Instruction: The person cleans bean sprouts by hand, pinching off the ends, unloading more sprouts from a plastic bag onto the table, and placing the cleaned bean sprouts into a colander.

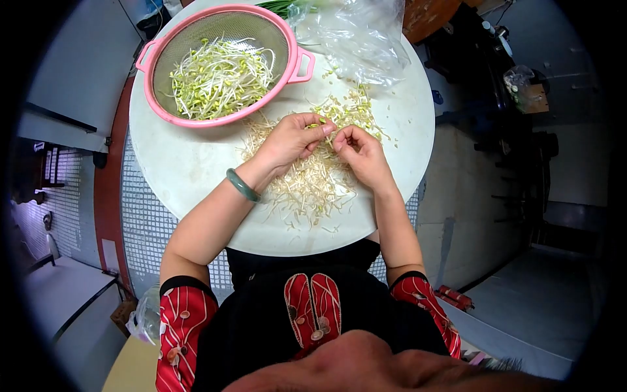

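Over the round white table, my left hand [292, 140], below a green bangle [243, 185] on the wrist, pinches a bean sprout [320, 122] with a yellow-green head between thumb and forefinger. Close on its right, my right hand [361, 151] has thumb and forefinger pressed together; what they hold is too small to make out. Loose sprout bits [313, 186] lie spread under and below both hands, with yellow-green heads and husks above them. At the upper left, a pink-rimmed colander [287, 73] holds a heap of sprouts [222, 77].
A clear plastic bag [356, 39] lies at the table's far right side, beside green stalks [281, 8] at the far edge. The table [176, 166] ends close to my body. A light-coloured stool or seat [137, 366] stands at the lower left.
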Motion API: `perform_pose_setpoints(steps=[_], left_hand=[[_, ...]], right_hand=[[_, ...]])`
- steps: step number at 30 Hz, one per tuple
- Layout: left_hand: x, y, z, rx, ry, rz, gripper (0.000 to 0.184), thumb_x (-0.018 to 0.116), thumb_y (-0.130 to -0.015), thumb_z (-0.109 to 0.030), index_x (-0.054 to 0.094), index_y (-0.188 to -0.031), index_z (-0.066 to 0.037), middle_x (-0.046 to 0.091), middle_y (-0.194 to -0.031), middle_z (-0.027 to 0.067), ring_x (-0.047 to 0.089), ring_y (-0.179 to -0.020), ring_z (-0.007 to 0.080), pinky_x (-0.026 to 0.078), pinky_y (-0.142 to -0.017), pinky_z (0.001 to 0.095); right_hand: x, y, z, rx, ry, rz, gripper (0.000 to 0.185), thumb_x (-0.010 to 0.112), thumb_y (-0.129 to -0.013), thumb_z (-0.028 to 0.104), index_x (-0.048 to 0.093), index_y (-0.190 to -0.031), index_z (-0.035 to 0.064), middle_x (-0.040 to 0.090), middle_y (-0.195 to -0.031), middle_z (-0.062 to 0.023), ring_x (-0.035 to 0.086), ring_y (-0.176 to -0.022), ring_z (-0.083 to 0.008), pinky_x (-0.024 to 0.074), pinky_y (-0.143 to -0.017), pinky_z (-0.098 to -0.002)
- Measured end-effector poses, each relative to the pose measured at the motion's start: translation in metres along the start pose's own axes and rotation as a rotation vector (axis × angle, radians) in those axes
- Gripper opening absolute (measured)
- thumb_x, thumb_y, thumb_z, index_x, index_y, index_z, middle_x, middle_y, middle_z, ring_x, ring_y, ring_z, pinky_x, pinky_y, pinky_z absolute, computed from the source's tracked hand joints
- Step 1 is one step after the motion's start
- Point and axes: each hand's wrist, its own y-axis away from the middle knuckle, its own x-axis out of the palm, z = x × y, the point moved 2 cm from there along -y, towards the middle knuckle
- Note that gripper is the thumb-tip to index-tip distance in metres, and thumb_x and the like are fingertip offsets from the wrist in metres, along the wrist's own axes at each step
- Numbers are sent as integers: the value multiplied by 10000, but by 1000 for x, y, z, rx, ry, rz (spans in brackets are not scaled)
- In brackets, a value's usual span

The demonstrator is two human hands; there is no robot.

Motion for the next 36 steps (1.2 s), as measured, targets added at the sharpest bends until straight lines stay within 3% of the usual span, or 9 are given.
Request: perform_pose_setpoints(steps=[8, 11, 20, 26, 29, 32, 36], left_hand=[[-1, -1, 1, -8, 73, 22, 148, 633, -958, -167, 629, -1048, -48, 500, -658, -61, 399, -522, 12, 296, -437, 163], [-3, -2, 2, -7, 153, 53, 194, 653, -950, -194, 634, -1068, -41, 505, -656, -65, 406, -513, 10, 293, -423, 159], [-7, -2, -3, 14, 291, 92, 193, 637, -958, -169, 611, -1090, -31, 512, -712, -53, 404, -536, 13, 289, -435, 172], [-4, -1, -9, 96, 290, -54, 211, 637, -958, -175, 611, -1108, -29, 497, -697, -56, 396, -535, 17, 295, -450, 190], [-5, -2, -8, 139, 300, -83, 169, 608, -973, -160, 622, -1089, -37, 492, -659, -52, 376, -499, 28, 283, -427, 178], [-2, 3, -12, 92, 91, -53, 173, 618, -967, -159, 636, -1088, -36, 512, -668, -55, 394, -510, 24, 294, -435, 173], [6, 4, -3, 54, 44, 3, 173, 633, -957, -159, 646, -1084, -41, 531, -682, -58, 412, -525, 15, 302, -441, 167]], right_hand=[[-7, -3, 3, -174, 91, -87, 198, 642, -862, 22, 642, -1059, -2, 621, -972, -42, 572, -837, -101, 476, -777, -235], [-4, -5, 4, -184, 139, 33, 259, 644, -853, 17, 639, -1110, -4, 625, -1045, -68, 581, -871, -120, 482, -807, -249], [3, -5, -14, 64, 31, 142, 196, 710, -886, 141, 666, -1013, 0, 608, -807, 34, 499, -705, -45, 453, -672, -200], [-1, 7, 3, 8, 21, 177, 135, 680, -911, 120, 665, -979, 5, 643, -830, 14, 549, -738, -51, 462, -665, -204], [-7, 16, 11, 16, -219, 142, 120, 654, -930, 109, 660, -985, 3, 662, -875, -11, 586, -777, -64, 474, -687, -212], [-14, 9, 14, -10, -216, 31, 110, 632, -943, 99, 655, -990, 3, 662, -888, -22, 598, -790, -72, 480, -705, -217], [-10, -2, 11, 88, -142, 64, 117, 638, -941, 119, 657, -971, 7, 623, -832, 21, 536, -739, -47, 441, -673, -204]])
